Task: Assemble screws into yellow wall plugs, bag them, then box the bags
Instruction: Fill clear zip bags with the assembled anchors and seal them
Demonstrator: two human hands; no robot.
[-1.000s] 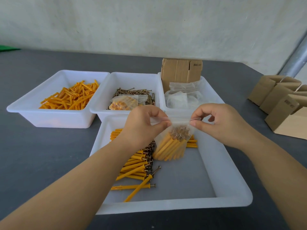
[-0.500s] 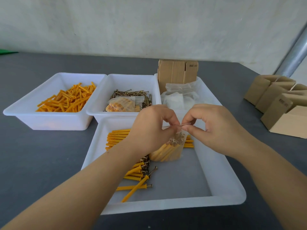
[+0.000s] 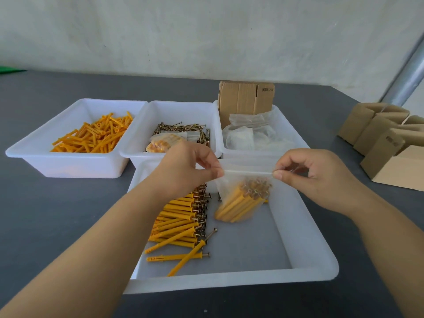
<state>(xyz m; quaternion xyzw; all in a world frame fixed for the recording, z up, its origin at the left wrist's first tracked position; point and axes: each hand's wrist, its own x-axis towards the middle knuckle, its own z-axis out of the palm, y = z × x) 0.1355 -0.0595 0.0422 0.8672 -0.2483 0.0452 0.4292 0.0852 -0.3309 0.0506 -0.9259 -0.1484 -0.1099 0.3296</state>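
Note:
A clear zip bag point(image 3: 243, 198) filled with yellow wall plugs with screws hangs above the near white tray point(image 3: 305, 239). My left hand point(image 3: 190, 168) pinches the left end of the bag's top strip. My right hand point(image 3: 314, 175) pinches the right end, and the strip is stretched straight between them. A pile of assembled plugs point(image 3: 181, 221) lies in the tray's left half, below my left forearm.
Three white bins stand behind: loose yellow plugs point(image 3: 96, 134) at left, screws point(image 3: 181, 129) with a filled bag point(image 3: 165, 143) in the middle, empty bags point(image 3: 250, 131) and flat cardboard point(image 3: 245, 99) at right. Folded cardboard boxes point(image 3: 387, 143) sit at the far right on the grey table.
My hands were close together at the middle of the bag's top; they have moved apart to its two ends, pulling the strip straight.

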